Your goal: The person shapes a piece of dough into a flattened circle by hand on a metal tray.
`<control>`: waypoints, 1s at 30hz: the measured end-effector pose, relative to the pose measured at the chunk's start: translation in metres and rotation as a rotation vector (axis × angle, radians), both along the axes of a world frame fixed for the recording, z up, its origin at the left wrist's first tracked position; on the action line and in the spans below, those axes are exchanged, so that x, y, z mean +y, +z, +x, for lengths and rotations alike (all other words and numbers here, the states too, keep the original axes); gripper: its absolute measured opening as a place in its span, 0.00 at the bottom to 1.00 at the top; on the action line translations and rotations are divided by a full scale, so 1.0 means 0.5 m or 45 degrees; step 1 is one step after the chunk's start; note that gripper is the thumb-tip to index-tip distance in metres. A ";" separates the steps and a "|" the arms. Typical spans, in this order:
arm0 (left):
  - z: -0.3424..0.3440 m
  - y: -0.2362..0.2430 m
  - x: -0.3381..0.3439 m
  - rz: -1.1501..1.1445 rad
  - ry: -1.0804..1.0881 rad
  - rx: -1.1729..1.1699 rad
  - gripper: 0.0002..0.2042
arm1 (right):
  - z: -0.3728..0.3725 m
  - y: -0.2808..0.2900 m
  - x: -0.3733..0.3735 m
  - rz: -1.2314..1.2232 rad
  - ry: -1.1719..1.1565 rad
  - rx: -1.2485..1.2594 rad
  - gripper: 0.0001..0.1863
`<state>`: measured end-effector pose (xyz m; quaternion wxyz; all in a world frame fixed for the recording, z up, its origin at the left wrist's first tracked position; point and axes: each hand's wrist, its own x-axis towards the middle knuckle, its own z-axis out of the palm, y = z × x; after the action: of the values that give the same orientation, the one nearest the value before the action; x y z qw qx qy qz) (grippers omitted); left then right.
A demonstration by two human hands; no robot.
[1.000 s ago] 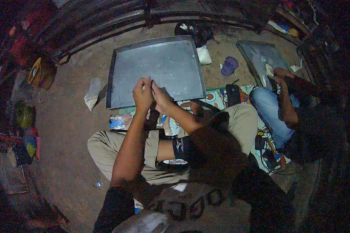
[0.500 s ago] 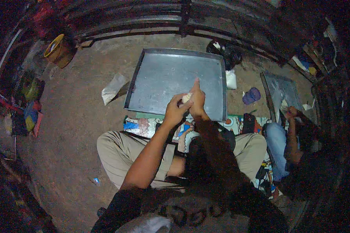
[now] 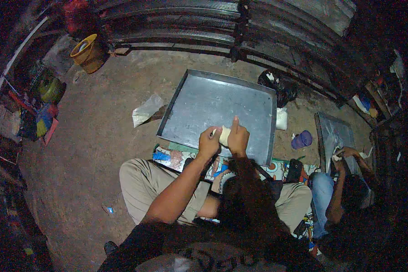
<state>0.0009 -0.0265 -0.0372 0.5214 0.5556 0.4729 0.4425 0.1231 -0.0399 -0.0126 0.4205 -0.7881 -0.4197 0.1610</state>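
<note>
One pale, dough-like lump (image 3: 225,136) is being clasped between left hand (image 3: 208,144) and right hand (image 3: 238,139). I'm seeing it over near side of metal tray (image 3: 222,100); dim light is leaving me unsure whether lump is touching tray. Right forefinger (image 3: 235,123) is pointing forward, off lump. For good handling, I'm favouring even, gentle pressure from both sides, supporting rather than digging in, since soft-looking piece is likely tearing under hard pinching. Working over tray is probably helping catch stray bits.
</note>
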 end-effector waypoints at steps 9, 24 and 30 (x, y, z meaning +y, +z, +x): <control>0.016 -0.011 -0.009 -0.274 -0.030 -0.331 0.14 | 0.035 -0.044 0.031 -0.114 0.102 -0.091 0.35; -0.020 0.051 -0.041 0.336 -0.502 0.350 0.33 | 0.049 -0.058 0.012 0.002 0.156 0.184 0.34; -0.014 0.068 -0.039 0.321 -0.417 0.413 0.29 | 0.065 -0.094 0.028 0.267 0.244 0.496 0.32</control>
<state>-0.0062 -0.0461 -0.0032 0.4301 0.7489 0.3952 0.3129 0.1555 -0.0262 -0.0598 0.5560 -0.6506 -0.4180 0.3047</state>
